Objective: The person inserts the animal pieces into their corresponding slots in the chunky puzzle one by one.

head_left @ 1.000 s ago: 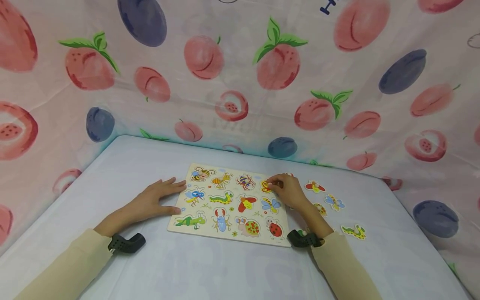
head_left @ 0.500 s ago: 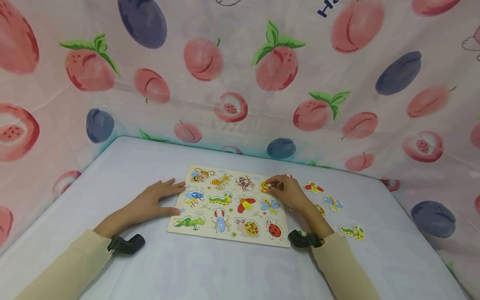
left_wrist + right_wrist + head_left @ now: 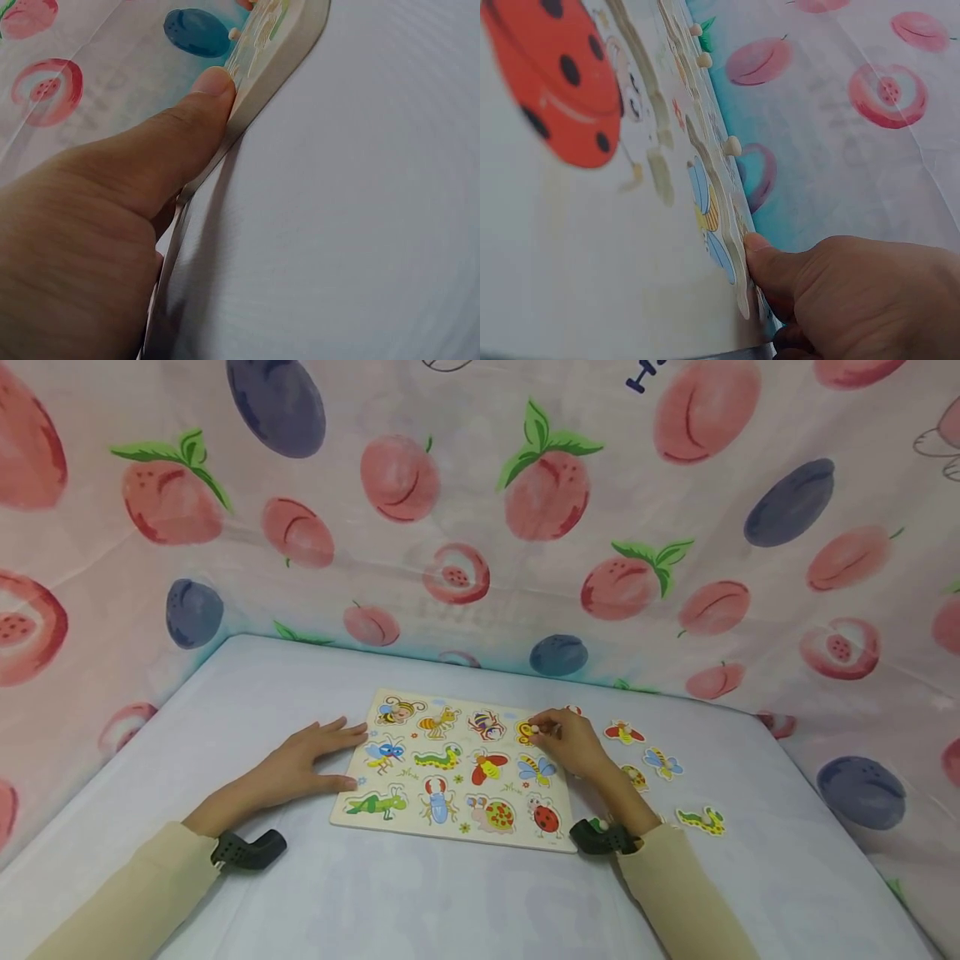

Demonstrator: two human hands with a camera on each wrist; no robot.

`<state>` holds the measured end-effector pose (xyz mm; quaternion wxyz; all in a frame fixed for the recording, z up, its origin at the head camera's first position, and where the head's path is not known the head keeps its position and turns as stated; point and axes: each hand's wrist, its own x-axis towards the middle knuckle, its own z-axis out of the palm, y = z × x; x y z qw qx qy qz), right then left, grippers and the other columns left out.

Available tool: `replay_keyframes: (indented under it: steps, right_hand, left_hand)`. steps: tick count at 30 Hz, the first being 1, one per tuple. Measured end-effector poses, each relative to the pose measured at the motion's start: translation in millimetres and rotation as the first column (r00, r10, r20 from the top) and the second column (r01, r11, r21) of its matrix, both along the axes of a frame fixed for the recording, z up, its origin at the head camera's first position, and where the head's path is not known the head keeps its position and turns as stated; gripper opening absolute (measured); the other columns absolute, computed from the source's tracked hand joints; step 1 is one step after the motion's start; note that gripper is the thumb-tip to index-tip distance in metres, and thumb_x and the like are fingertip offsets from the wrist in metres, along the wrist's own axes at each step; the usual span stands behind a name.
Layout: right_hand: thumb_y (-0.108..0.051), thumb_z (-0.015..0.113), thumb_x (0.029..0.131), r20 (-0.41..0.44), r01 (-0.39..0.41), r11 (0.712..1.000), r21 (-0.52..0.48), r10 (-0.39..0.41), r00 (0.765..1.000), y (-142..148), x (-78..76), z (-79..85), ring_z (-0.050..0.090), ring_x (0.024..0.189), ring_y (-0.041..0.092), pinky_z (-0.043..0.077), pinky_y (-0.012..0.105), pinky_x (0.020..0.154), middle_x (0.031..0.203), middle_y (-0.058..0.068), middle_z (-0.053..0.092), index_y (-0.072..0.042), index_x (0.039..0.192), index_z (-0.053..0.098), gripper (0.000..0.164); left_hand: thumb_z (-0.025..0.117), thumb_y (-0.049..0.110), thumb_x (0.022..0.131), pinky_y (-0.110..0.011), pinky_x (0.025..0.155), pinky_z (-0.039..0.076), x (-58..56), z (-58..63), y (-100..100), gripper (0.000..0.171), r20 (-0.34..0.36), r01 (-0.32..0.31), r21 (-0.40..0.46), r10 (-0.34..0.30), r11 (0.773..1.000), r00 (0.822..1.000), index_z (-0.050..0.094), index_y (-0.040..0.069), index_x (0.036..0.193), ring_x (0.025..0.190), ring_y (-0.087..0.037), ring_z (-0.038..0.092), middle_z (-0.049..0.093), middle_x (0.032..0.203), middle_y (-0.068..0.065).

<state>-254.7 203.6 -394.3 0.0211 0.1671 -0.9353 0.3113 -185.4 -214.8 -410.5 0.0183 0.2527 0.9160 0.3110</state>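
Pale wood is forming a flat rectangular puzzle board (image 3: 462, 737) at lower centre, showing twelve bright insect pictures in three rows of four. One left hand (image 3: 300, 763), fingers spreading wide, is touching its left edge; one right hand (image 3: 573, 743) is pinching a yellow-and-red butterfly piece (image 3: 523, 732) by its knob, upper right on the board. Three loose insect pieces (image 3: 663, 763) are lying fully visible at right.

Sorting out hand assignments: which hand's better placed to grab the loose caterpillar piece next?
Probably the right: the right hand is much nearer the loose caterpillar piece, right of the board, though it seems to pinch the yellow piece. The left hand touches the board's left edge.
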Motion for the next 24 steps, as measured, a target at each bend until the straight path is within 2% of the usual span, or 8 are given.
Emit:
replay_keyframes:
  steps: [10,17,24]
  right_hand:
    - [-0.011,0.069,0.089,0.067,-0.023,0.999,0.043,0.02,0.998,-1.2,1.9,6.6,0.051,0.081,0.019,0.044,0.033,0.072,0.093,0.002,0.062,-0.007,0.117,0.068,0.028]
    - [-0.008,0.066,0.09,0.078,-0.023,0.999,0.035,0.02,0.997,-0.1,2.8,7.8,0.051,0.083,0.02,0.044,0.034,0.073,0.095,0.003,0.06,-0.008,0.119,0.066,0.029]
    - [-0.007,0.064,0.09,0.085,-0.004,0.999,0.033,0.001,0.996,2.4,4.6,9.5,0.051,0.083,0.021,0.044,0.034,0.074,0.098,0.004,0.06,-0.011,0.12,0.066,0.03]
  left_hand:
    - [0.071,0.051,0.08,-0.056,0.112,0.01,-0.4,-0.6,-0.1,0.078,-0.011,0.009,-0.002,-0.009,1.0,1.0,0.048,0.009,0.142,0.141,-0.035,0.022,0.041,0.148,-0.004]
    - [0.072,0.05,0.08,-0.057,0.112,0.01,1.0,1.6,0.4,0.077,0.008,0.001,0.007,-0.001,1.0,1.0,0.048,0.009,0.142,0.141,-0.035,0.021,0.04,0.148,-0.004]
    - [0.072,0.049,0.08,-0.056,0.112,0.01,0.9,0.9,0.0,0.077,-0.006,0.008,0.005,-0.008,1.0,1.0,0.048,0.009,0.142,0.141,-0.035,0.022,0.041,0.148,-0.004]
